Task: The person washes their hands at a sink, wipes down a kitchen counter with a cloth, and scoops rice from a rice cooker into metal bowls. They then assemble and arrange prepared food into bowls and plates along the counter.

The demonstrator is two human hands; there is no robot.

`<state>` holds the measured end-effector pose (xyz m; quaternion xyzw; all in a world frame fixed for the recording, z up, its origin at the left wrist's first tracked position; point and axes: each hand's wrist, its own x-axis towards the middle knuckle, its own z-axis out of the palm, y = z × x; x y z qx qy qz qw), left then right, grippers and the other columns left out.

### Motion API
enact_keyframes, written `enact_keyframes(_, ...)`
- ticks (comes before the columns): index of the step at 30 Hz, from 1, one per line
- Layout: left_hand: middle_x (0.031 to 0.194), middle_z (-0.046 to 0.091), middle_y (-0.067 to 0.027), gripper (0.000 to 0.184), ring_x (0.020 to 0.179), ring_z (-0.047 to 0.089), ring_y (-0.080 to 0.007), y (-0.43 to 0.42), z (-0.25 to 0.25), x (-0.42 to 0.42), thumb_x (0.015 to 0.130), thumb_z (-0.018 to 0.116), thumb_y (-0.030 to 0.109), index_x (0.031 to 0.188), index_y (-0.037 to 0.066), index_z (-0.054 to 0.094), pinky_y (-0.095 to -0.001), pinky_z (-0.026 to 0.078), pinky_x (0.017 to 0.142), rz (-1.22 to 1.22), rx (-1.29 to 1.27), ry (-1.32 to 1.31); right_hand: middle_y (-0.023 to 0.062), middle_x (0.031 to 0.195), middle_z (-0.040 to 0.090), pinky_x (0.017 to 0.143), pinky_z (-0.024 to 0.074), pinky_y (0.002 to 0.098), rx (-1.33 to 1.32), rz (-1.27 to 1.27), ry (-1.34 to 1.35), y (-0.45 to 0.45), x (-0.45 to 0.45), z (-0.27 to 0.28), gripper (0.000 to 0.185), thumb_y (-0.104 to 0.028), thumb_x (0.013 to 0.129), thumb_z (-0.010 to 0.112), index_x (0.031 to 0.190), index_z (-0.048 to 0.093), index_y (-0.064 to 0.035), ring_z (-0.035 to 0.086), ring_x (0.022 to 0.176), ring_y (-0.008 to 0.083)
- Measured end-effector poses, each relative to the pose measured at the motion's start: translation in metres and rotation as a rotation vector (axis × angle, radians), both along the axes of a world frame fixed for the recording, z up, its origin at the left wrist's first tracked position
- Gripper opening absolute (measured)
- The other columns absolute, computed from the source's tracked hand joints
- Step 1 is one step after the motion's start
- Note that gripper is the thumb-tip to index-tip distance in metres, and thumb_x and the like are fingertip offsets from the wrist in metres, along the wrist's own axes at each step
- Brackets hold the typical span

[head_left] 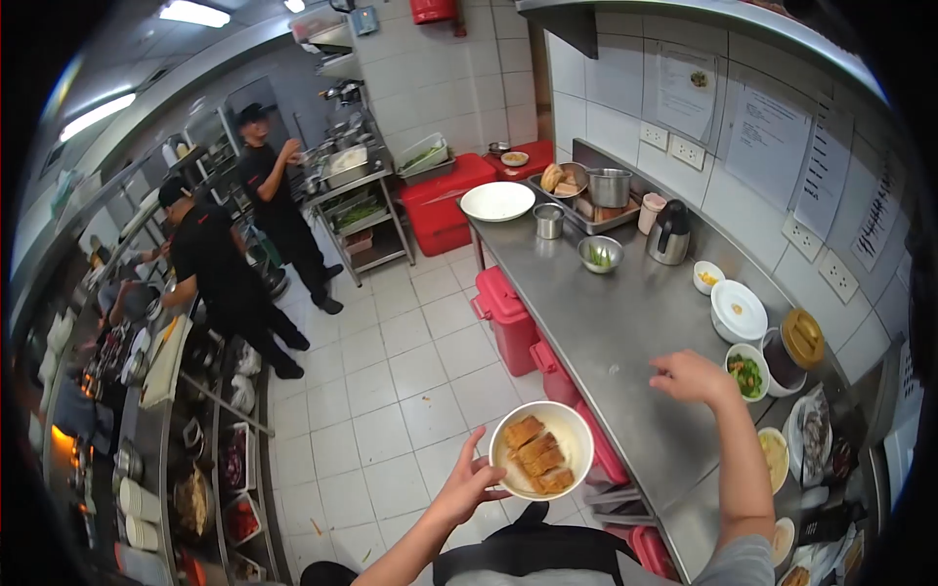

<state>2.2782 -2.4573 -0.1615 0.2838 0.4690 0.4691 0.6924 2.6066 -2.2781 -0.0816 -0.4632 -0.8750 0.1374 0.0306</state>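
My left hand (469,486) grips the left side of a white bowl (589,444), which is held in front of my body beside the counter edge. Browned, sliced pieces of food (537,455) lie in the bowl on something pale. Over the steel counter (625,332) is my right hand (692,377), with a finger stretched out to the left and nothing visible in it. Just right of that hand stands a bowl of green salad (746,373). Behind it is a white lidded bowl (739,311).
Two people in dark clothes, one nearer (210,259) and one farther (277,195), stand at the left. A steel flask (670,234), a metal bowl (600,256) and a white plate (497,201) are on the counter. Pink bins (506,317) stand beneath its edge.
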Motion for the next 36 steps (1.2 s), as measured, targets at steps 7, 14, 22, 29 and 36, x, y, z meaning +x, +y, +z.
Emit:
enact_keyframes(7,0.113,0.050,-0.0149,0.084,0.097,0.055,-0.0217,0.113,-0.005,-0.043,0.076,0.054,0.006,0.141,0.018,0.003,-0.0324,0.053,0.066,0.066,-0.022,0.068,0.0081,0.059,0.058,0.052,0.0431,0.0335,0.018,-0.086,0.300,0.255,-0.035,-0.081,0.015,-0.013,0.073,0.054,0.075,0.058,0.0015,0.054,0.053,0.0161)
enact_keyframes(14,0.120,0.047,-0.0166,0.082,0.097,0.056,-0.0205,0.257,-0.024,-0.070,0.075,0.052,0.005,0.141,0.017,0.005,-0.0264,0.053,0.065,-0.121,-0.033,0.013,0.0106,0.063,0.063,0.058,0.0482,0.0336,0.136,-0.584,0.433,0.408,-0.078,-0.150,0.011,-0.012,0.073,0.062,0.076,0.067,-0.0029,0.062,0.060,0.0227)
enact_keyframes(22,0.119,0.046,-0.0138,0.082,0.098,0.055,-0.0209,0.402,-0.047,-0.087,0.076,0.057,0.004,0.140,0.014,0.007,-0.0300,0.052,0.071,-0.387,-0.057,0.065,0.0176,0.087,0.063,0.072,0.0508,0.0388,0.064,-0.937,0.105,0.457,-0.120,-0.200,0.020,-0.016,0.065,0.068,0.082,0.065,-0.0062,0.061,0.081,0.0320)
enact_keyframes(29,0.110,0.048,-0.0098,0.077,0.096,0.056,-0.0184,0.488,-0.076,-0.070,0.078,0.053,0.006,0.139,0.013,0.008,-0.0342,0.053,0.075,-0.414,-0.108,0.046,0.0068,0.065,0.062,0.054,0.0461,0.0313,0.031,-0.929,0.442,0.462,-0.102,-0.185,0.017,-0.018,0.066,0.068,0.074,0.063,-0.0038,0.058,0.054,0.0185)
enact_keyframes(36,0.108,0.049,-0.0080,0.074,0.097,0.055,-0.0178,0.538,-0.104,-0.039,0.078,0.053,0.007,0.138,0.011,0.009,-0.0354,0.052,0.077,-0.333,-0.095,-0.125,-0.0009,0.067,0.060,0.052,0.0413,0.0219,-0.336,-0.847,0.961,0.406,-0.127,-0.091,0.014,-0.015,0.073,0.066,0.075,0.063,-0.0016,0.052,0.056,0.0064)
